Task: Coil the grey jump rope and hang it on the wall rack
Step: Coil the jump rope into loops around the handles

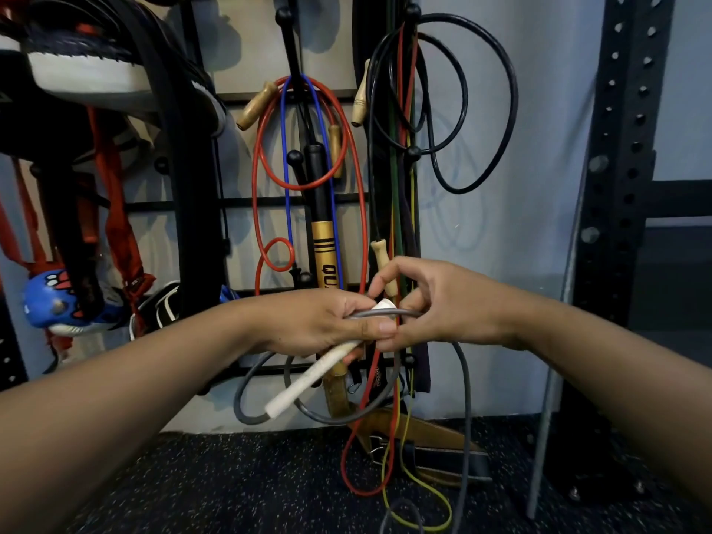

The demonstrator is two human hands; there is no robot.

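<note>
The grey jump rope (465, 383) has a white handle (308, 379) that slants down to the left out of my left hand (319, 321). That hand is closed around the handle and a couple of grey loops hanging below it. My right hand (439, 302) touches it from the right and pinches the grey cord where it bends over the left fingers. One long grey strand drops from the right hand to the floor. The black wall rack (413, 152) with ball-tipped pegs stands directly behind both hands.
Red (308, 129), blue and black (481, 109) jump ropes with wooden handles hang on the rack pegs. A black and gold bat hangs in the middle. Boxing gloves and red straps hang at left. A black perforated steel upright (616, 186) stands at right. Belts lie on the speckled floor.
</note>
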